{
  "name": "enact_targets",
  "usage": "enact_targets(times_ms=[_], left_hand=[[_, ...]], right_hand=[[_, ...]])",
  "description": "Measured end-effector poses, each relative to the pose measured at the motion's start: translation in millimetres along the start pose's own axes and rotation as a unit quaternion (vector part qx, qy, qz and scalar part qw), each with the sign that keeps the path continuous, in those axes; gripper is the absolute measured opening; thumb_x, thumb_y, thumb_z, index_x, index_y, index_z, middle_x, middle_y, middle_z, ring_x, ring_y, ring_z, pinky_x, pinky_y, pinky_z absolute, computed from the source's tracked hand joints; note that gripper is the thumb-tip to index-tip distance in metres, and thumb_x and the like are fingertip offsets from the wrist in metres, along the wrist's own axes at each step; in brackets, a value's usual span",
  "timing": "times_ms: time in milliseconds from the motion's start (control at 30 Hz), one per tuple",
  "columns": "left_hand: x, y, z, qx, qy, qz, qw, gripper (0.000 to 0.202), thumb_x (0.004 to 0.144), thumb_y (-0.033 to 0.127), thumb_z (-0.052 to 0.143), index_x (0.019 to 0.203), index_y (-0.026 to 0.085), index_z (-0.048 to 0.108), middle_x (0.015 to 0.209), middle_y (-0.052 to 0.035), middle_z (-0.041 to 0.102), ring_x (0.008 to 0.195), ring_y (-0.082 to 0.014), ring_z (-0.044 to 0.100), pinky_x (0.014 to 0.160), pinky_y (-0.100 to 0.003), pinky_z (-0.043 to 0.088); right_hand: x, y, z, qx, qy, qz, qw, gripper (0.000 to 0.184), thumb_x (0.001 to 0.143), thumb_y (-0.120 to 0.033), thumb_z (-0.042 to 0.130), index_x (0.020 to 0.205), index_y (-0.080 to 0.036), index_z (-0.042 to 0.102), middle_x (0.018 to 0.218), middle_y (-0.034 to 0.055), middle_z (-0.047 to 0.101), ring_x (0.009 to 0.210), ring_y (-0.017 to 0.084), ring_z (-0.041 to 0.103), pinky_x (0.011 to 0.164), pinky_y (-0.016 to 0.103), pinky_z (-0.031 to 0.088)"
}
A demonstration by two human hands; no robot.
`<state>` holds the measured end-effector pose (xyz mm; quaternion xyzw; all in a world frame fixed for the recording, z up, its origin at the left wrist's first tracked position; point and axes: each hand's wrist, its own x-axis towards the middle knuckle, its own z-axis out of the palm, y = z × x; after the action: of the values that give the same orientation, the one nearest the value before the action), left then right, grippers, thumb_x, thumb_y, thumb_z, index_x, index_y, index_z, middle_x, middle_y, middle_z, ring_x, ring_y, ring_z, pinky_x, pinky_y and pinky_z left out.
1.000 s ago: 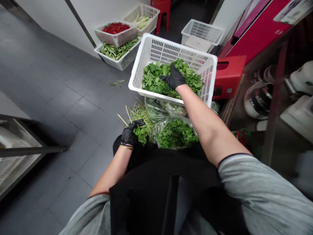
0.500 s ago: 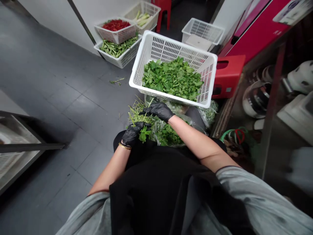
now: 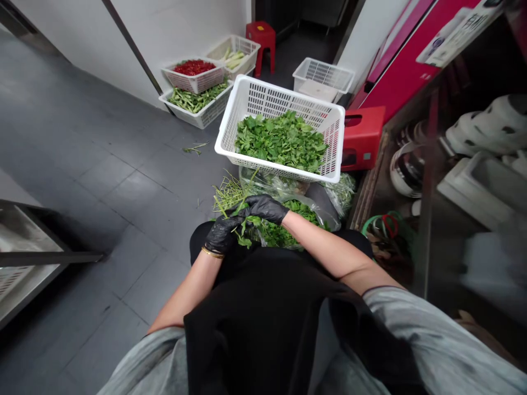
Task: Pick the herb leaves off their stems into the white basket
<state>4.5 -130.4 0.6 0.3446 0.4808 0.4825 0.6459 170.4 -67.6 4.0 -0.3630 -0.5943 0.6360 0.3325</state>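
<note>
Black gloves cover both hands, which meet above my lap. My left hand (image 3: 223, 232) is closed around leafy green stems (image 3: 244, 237), with leaves poking out on its right side. Against it, my right hand (image 3: 265, 208) pinches the upper part of the same greens, its fingertips partly hidden. Under and beside the hands lies an open clear plastic bag (image 3: 325, 211) of leafy greens (image 3: 280, 233). A heap of bare stems (image 3: 228, 193) rests on the floor just beyond the left hand. Past the hands, a white basket (image 3: 280, 169) holds picked green leaves (image 3: 282, 140).
Farther back stand white baskets with red chillies (image 3: 194, 67), green pieces (image 3: 195, 99) and pale stalks (image 3: 233, 58). A red stool (image 3: 262, 41) is behind them. Another red stool (image 3: 364, 137) is right of the leaf basket. A metal shelf (image 3: 428, 164) with containers runs along the right.
My right hand has come down toward the left, and the two now meet at the greens. The view has tilted up slightly and shifted right.
</note>
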Motion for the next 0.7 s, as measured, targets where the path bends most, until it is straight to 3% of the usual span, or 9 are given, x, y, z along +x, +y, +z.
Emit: enact_targets(times_ms=[167, 267, 367, 433, 500, 567, 633, 700], left_hand=[[-1, 9, -7.8, 0.050, 0.061, -0.009, 0.997, 0.021, 0.077, 0.034, 0.070, 0.072, 0.015, 0.077, 0.062, -0.0065, 0.067, 0.058, -0.0195, 0.062, 0.054, -0.029, 0.053], [2, 16, -13.4, 0.071, 0.069, 0.006, 0.995, 0.024, 0.066, 0.034, 0.084, 0.082, 0.016, 0.080, 0.069, -0.0057, 0.072, 0.057, -0.0157, 0.062, 0.056, -0.026, 0.051], [6, 16, -11.0, 0.099, 0.032, 0.014, 0.995, 0.037, 0.058, 0.036, 0.090, 0.086, 0.014, 0.081, 0.073, -0.0074, 0.074, 0.062, -0.0175, 0.065, 0.062, -0.029, 0.052], [10, 12, -7.9, 0.097, 0.029, 0.036, 0.994, 0.030, 0.062, 0.037, 0.087, 0.082, 0.016, 0.081, 0.072, -0.0076, 0.074, 0.064, -0.0196, 0.066, 0.064, -0.032, 0.053], [12, 8, -6.8, 0.101, 0.046, 0.068, 0.992, 0.020, 0.065, 0.034, 0.084, 0.078, 0.020, 0.081, 0.075, -0.0073, 0.075, 0.070, -0.0216, 0.068, 0.066, -0.033, 0.054], [13, 5, -8.2, 0.114, 0.053, 0.095, 0.987, 0.017, 0.062, 0.026, 0.084, 0.078, 0.023, 0.081, 0.085, -0.0073, 0.077, 0.088, -0.0246, 0.069, 0.075, -0.033, 0.055], [13, 5, -11.0, 0.130, 0.044, 0.110, 0.984, 0.023, 0.059, 0.021, 0.085, 0.082, 0.024, 0.081, 0.094, -0.0074, 0.077, 0.103, -0.0264, 0.067, 0.083, -0.032, 0.054], [12, 7, -13.8, 0.127, 0.041, 0.108, 0.985, 0.022, 0.063, 0.023, 0.083, 0.085, 0.024, 0.081, 0.093, -0.0079, 0.077, 0.103, -0.0266, 0.067, 0.081, -0.033, 0.054]], right_hand=[[-8, -3, -14, -0.095, 0.021, 0.007, 0.995, 0.032, 0.073, -0.044, 0.074, 0.069, -0.014, 0.064, 0.066, 0.0019, 0.066, 0.059, 0.013, 0.059, 0.057, 0.026, 0.049], [-12, -3, -16, -0.213, -0.059, -0.047, 0.974, 0.019, 0.083, -0.033, 0.063, 0.077, -0.016, 0.067, 0.081, 0.0067, 0.072, 0.074, 0.018, 0.067, 0.068, 0.028, 0.052], [-15, -3, -9, -0.333, -0.162, -0.112, 0.922, 0.014, 0.086, -0.024, 0.058, 0.081, -0.018, 0.070, 0.092, 0.0084, 0.075, 0.087, 0.018, 0.069, 0.078, 0.028, 0.052], [-16, -4, -3, -0.360, -0.139, -0.100, 0.917, 0.019, 0.090, -0.026, 0.056, 0.080, -0.017, 0.070, 0.088, 0.0081, 0.074, 0.081, 0.018, 0.068, 0.075, 0.027, 0.050], [-16, -4, 0, -0.332, -0.054, -0.060, 0.940, 0.025, 0.091, -0.031, 0.056, 0.078, -0.016, 0.070, 0.084, 0.0073, 0.074, 0.076, 0.016, 0.066, 0.071, 0.026, 0.048], [-16, -2, 1, -0.255, 0.013, -0.024, 0.967, 0.028, 0.088, -0.039, 0.062, 0.076, -0.015, 0.070, 0.082, 0.0059, 0.073, 0.076, 0.016, 0.065, 0.070, 0.025, 0.047], [-16, 3, 1, -0.143, 0.031, 0.003, 0.989, 0.033, 0.082, -0.047, 0.066, 0.075, -0.015, 0.071, 0.081, 0.0043, 0.072, 0.076, 0.016, 0.065, 0.071, 0.026, 0.048], [-16, 9, 1, -0.017, 0.042, 0.041, 0.998, 0.039, 0.078, -0.055, 0.067, 0.074, -0.016, 0.071, 0.076, 0.0035, 0.071, 0.075, 0.017, 0.065, 0.072, 0.028, 0.050]])
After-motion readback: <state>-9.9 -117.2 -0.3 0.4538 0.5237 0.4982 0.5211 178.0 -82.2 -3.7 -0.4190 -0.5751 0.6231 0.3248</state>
